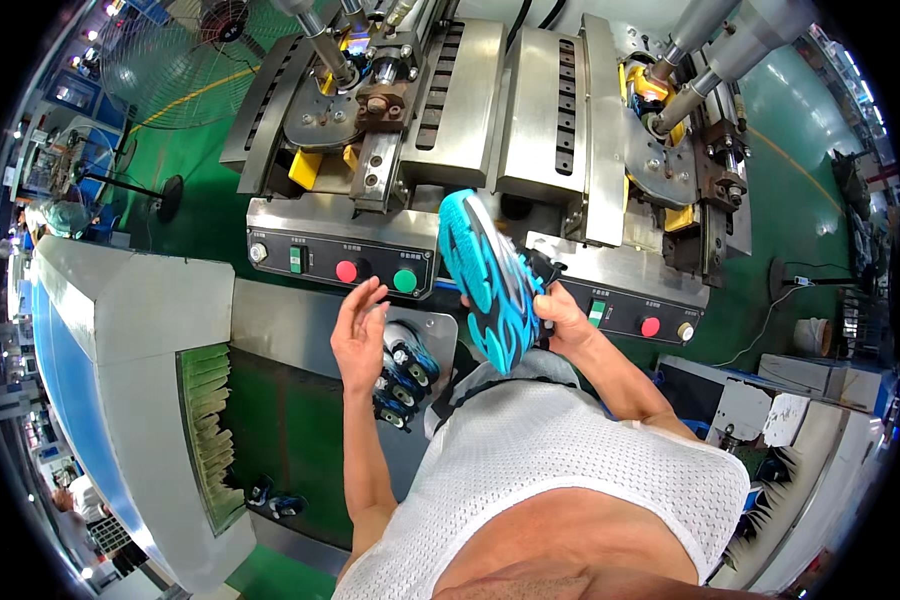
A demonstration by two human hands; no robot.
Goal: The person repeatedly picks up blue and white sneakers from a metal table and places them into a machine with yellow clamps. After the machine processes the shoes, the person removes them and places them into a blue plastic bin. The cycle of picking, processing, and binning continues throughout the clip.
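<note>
A sports shoe (478,275) with a turquoise sole and a white, blue and black upper is held up before my chest, its sole turned to the left. My right hand (562,318) grips it at its right side, near the lower end. My left hand (360,335) is raised with fingers apart and nothing in them, just in front of the left control panel (375,270). Beneath that hand, several similar shoes (406,372) lie on a grey metal tray (436,335).
A steel pressing machine (545,110) with two stations stands ahead. A right control panel (625,315) has green and red buttons. On the left is a white machine housing (160,310) with a strip curtain (206,430); more shoes (276,498) sit beside it. A fan (185,55) stands far left.
</note>
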